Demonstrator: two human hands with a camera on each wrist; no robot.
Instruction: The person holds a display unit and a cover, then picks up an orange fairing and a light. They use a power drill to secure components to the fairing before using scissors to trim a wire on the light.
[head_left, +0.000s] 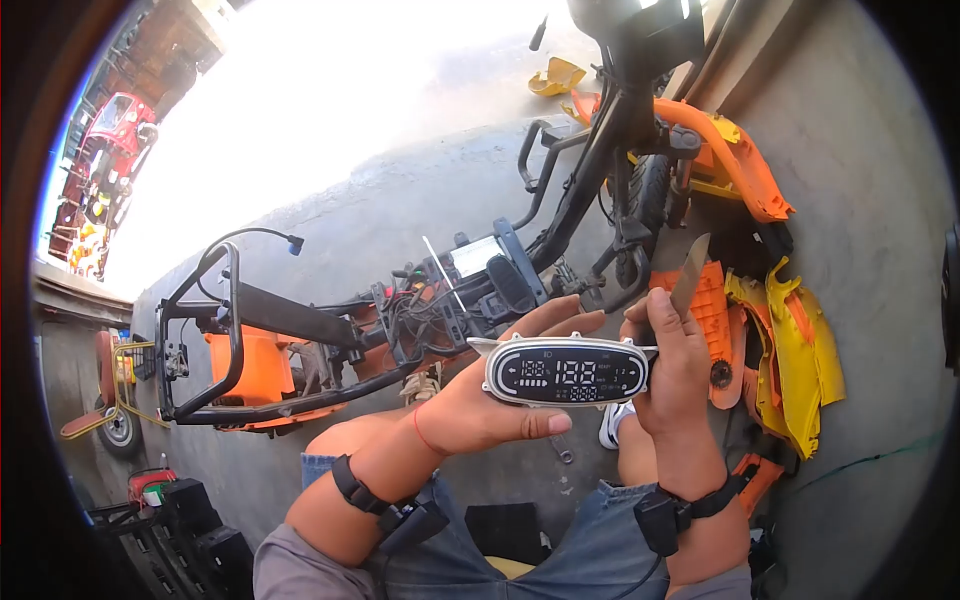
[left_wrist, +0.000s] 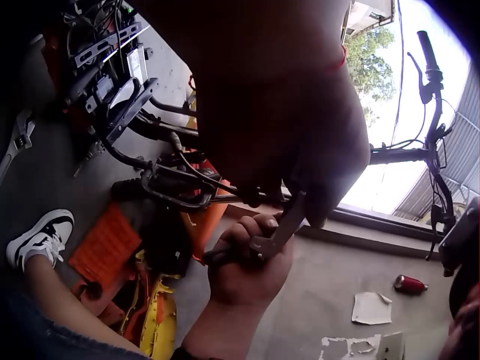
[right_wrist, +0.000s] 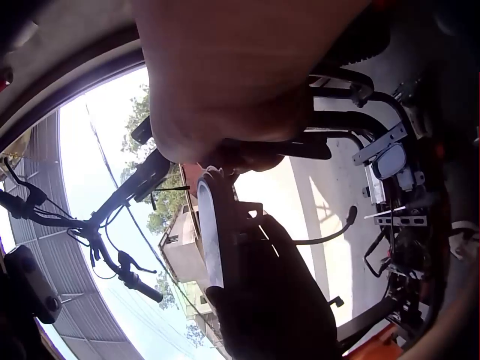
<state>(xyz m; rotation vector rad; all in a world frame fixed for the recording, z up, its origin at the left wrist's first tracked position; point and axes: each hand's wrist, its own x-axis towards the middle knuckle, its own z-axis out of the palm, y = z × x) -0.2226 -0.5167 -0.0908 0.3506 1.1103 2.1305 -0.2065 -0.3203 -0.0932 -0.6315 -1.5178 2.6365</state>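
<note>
An oval digital dashboard display point(head_left: 567, 370) with a white rim and lit-looking segments faces up at chest level. My left hand point(head_left: 490, 400) grips it, thumb along the lower edge and fingers behind. The display's right end meets my right hand point(head_left: 675, 375), whose curled fingers hold a knife point(head_left: 690, 275) with the blade pointing up and away. In the left wrist view, the knife point(left_wrist: 281, 236) crosses the right hand point(left_wrist: 251, 270), and the left hand point(left_wrist: 307, 150) is dark above it. The right wrist view catches the display point(right_wrist: 210, 225) edge-on, with the left hand point(right_wrist: 277, 300) behind it.
A stripped scooter frame point(head_left: 290, 325) with exposed wiring point(head_left: 425, 310) stands ahead. Yellow panels point(head_left: 800, 360) and orange panels point(head_left: 705, 320) lie on the right. A wrench point(left_wrist: 19, 142) and a red can point(left_wrist: 410, 284) are on the floor. Black crates point(head_left: 185, 530) stand lower left.
</note>
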